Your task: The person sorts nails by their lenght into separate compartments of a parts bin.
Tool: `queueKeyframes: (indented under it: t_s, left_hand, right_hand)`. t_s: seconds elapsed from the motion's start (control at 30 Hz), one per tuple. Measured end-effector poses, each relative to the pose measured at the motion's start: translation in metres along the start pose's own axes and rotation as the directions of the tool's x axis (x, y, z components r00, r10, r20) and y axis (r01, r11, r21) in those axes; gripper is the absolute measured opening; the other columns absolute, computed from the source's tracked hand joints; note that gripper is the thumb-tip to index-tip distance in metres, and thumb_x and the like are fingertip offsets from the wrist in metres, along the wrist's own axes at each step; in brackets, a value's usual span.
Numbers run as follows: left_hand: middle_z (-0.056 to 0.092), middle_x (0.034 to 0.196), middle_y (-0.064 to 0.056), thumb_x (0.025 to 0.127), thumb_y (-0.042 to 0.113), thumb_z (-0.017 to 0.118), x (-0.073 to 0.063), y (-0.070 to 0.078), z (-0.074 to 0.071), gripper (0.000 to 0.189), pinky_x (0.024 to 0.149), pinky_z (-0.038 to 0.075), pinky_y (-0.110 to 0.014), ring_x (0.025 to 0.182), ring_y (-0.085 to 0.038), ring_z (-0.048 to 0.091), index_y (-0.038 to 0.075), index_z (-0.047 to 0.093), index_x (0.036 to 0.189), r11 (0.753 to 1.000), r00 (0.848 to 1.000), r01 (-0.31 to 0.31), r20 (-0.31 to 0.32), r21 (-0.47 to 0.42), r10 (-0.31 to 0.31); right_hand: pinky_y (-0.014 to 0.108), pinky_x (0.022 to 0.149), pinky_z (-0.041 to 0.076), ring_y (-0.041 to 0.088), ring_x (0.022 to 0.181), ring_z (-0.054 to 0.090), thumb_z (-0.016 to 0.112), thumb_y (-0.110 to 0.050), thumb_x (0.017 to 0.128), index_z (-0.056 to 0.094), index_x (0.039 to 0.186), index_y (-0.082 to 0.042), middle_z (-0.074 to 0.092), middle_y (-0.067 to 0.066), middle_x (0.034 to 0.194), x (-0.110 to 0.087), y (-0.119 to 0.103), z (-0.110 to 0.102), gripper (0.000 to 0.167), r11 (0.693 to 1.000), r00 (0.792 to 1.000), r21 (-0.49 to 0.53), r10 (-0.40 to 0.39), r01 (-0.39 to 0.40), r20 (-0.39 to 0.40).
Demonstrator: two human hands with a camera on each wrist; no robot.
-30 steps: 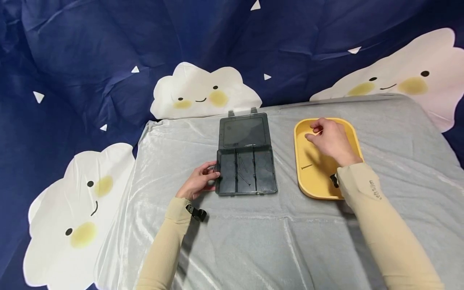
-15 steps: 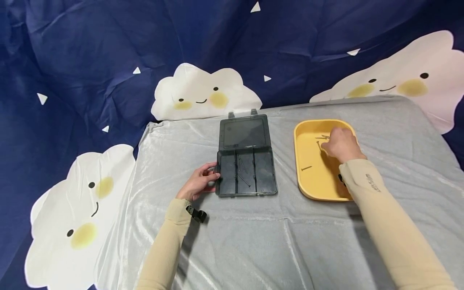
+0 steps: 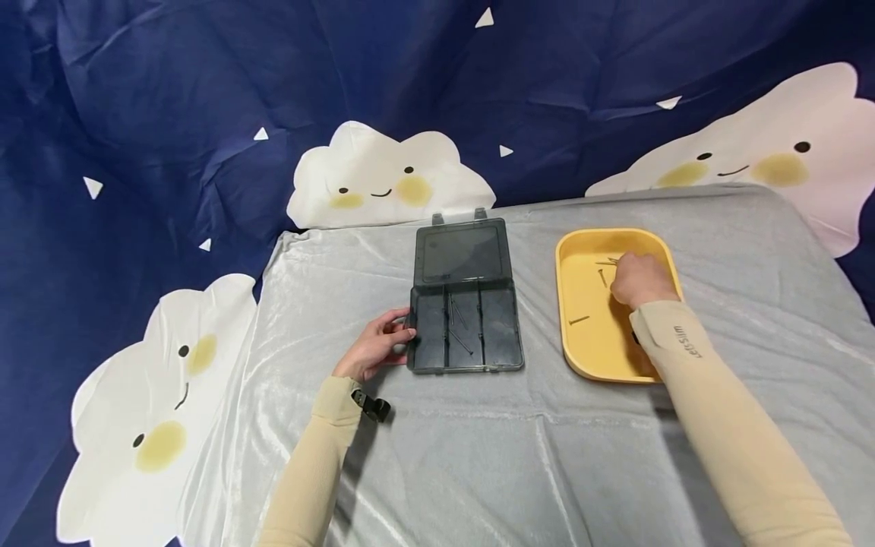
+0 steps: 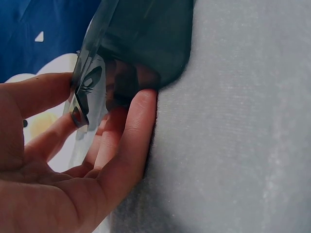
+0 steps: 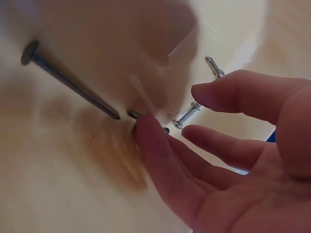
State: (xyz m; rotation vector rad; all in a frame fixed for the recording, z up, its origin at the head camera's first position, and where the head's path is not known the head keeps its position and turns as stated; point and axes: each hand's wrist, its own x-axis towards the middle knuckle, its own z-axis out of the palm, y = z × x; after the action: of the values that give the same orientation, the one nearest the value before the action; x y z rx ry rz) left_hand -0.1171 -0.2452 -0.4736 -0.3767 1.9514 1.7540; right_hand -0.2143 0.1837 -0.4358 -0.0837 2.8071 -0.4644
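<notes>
A dark translucent organizer box [image 3: 429, 327] lies with its lid [image 3: 462, 252] opened back. My left hand [image 3: 374, 346] holds the box at its left edge; in the left wrist view its fingers and thumb meet the box [image 4: 160, 34] from two sides. Several nails [image 3: 460, 342] lie in the middle compartment. My right hand [image 3: 642, 279] reaches into the yellow tray [image 3: 573, 357]. Close up, its fingers and thumb are apart, around a silver screw [image 5: 187, 115]. One fingertip overlaps a small dark piece, partly hidden. A large-headed nail [image 5: 73, 85] lies beside the hand.
More nails lie in the tray, one [image 3: 579, 320] near its left wall and another [image 3: 602, 279] farther back. Grey cloth [image 3: 478, 448] covers the table. A dark blue curtain [image 3: 547, 76] with printed clouds hangs behind.
My right hand has come down from above the tray's back part to its floor, shifting right and toward me. Nails at the back became visible. The left hand and box stay put.
</notes>
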Motion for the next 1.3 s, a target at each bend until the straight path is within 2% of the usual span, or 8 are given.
queueKeyframes:
  t_s: [0.23, 0.4, 0.53, 0.7, 0.87, 1.03, 1.17, 1.3]
  left_hand:
    - [0.052, 0.123, -0.009, 0.095, 0.011, 0.060, 0.000, 0.002, -0.002, 0.059, 0.063, 0.055, -0.030, 0.098, -0.016, 0.055, 0.019, 0.037, 0.150, 1.000, 1.000, 0.021, 0.014, 0.002, -0.021]
    - [0.051, 0.126, -0.014, 0.095, 0.008, 0.059, -0.008, 0.012, 0.001, 0.059, 0.065, 0.055, -0.030, 0.098, -0.017, 0.056, 0.016, 0.036, 0.150, 1.000, 1.000, 0.022, 0.018, 0.011, -0.023]
    - [0.052, 0.122, -0.012, 0.095, 0.008, 0.059, -0.017, 0.019, 0.005, 0.059, 0.065, 0.055, -0.029, 0.097, -0.016, 0.057, 0.013, 0.036, 0.150, 1.000, 1.000, 0.007, 0.018, 0.011, -0.007]
    - [0.053, 0.116, -0.008, 0.095, 0.008, 0.059, -0.019, 0.020, 0.006, 0.059, 0.064, 0.055, -0.029, 0.095, -0.015, 0.057, 0.013, 0.036, 0.150, 1.000, 1.000, 0.008, 0.016, 0.010, -0.008]
    - [0.054, 0.112, -0.004, 0.095, 0.008, 0.059, -0.018, 0.020, 0.006, 0.059, 0.065, 0.055, -0.029, 0.095, -0.015, 0.056, 0.015, 0.038, 0.149, 1.000, 1.000, 0.017, 0.013, 0.008, -0.017]
    - [0.055, 0.111, -0.003, 0.094, 0.010, 0.062, -0.005, 0.004, 0.002, 0.056, 0.061, 0.054, -0.026, 0.092, -0.012, 0.057, 0.020, 0.043, 0.146, 1.000, 1.000, 0.002, -0.015, -0.001, -0.002]
    - [0.055, 0.112, -0.004, 0.093, 0.011, 0.063, 0.000, -0.003, 0.001, 0.055, 0.059, 0.054, -0.026, 0.092, -0.012, 0.057, 0.022, 0.045, 0.144, 1.000, 0.999, -0.006, -0.033, -0.006, 0.006]
    - [0.055, 0.112, -0.004, 0.093, 0.011, 0.063, 0.000, -0.002, 0.001, 0.056, 0.059, 0.054, -0.026, 0.092, -0.012, 0.057, 0.021, 0.045, 0.144, 1.000, 0.999, -0.014, -0.032, -0.007, 0.014]
  right_hand:
    - [0.058, 0.076, 0.050, 0.051, 0.084, 0.058, 0.046, 0.004, 0.078, 0.054, 0.092, 0.017, 0.055, 0.040, 0.090, -0.001, 0.000, 0.002, 0.020, 1.000, 1.000, -0.004, -0.004, 0.004, -0.022]
    - [0.058, 0.073, 0.051, 0.053, 0.082, 0.058, 0.045, 0.006, 0.078, 0.054, 0.092, 0.020, 0.056, 0.041, 0.090, -0.002, 0.000, 0.005, 0.022, 0.999, 0.998, -0.038, -0.031, 0.028, -0.061]
    - [0.058, 0.070, 0.052, 0.052, 0.081, 0.058, 0.045, 0.007, 0.078, 0.056, 0.091, 0.021, 0.057, 0.040, 0.088, -0.002, 0.001, 0.007, 0.022, 0.997, 0.994, -0.060, -0.053, 0.048, -0.091]
    - [0.056, 0.068, 0.053, 0.051, 0.081, 0.059, 0.045, 0.009, 0.077, 0.058, 0.091, 0.021, 0.058, 0.040, 0.088, 0.000, 0.003, 0.009, 0.022, 0.996, 0.994, -0.068, -0.058, 0.052, -0.090]
    - [0.052, 0.062, 0.052, 0.046, 0.073, 0.059, 0.046, 0.007, 0.079, 0.057, 0.083, 0.015, 0.059, 0.035, 0.081, -0.002, 0.002, 0.007, 0.014, 0.999, 0.997, -0.018, -0.053, 0.052, -0.049]
    - [0.037, 0.053, 0.042, 0.029, 0.060, 0.047, 0.050, -0.001, 0.082, 0.049, 0.065, -0.003, 0.048, 0.013, 0.061, -0.004, 0.000, 0.005, 0.017, 0.998, 0.998, 0.043, -0.037, 0.034, 0.056]
    - [0.038, 0.057, 0.042, 0.031, 0.068, 0.047, 0.056, -0.005, 0.076, 0.053, 0.075, 0.000, 0.053, 0.019, 0.075, -0.002, 0.001, 0.005, 0.006, 1.000, 0.991, 0.016, 0.004, -0.006, 0.132]
    - [0.042, 0.060, 0.044, 0.035, 0.073, 0.049, 0.059, -0.008, 0.073, 0.055, 0.090, 0.006, 0.056, 0.028, 0.089, -0.004, 0.000, 0.003, 0.023, 1.000, 0.987, -0.014, 0.026, -0.024, 0.160]
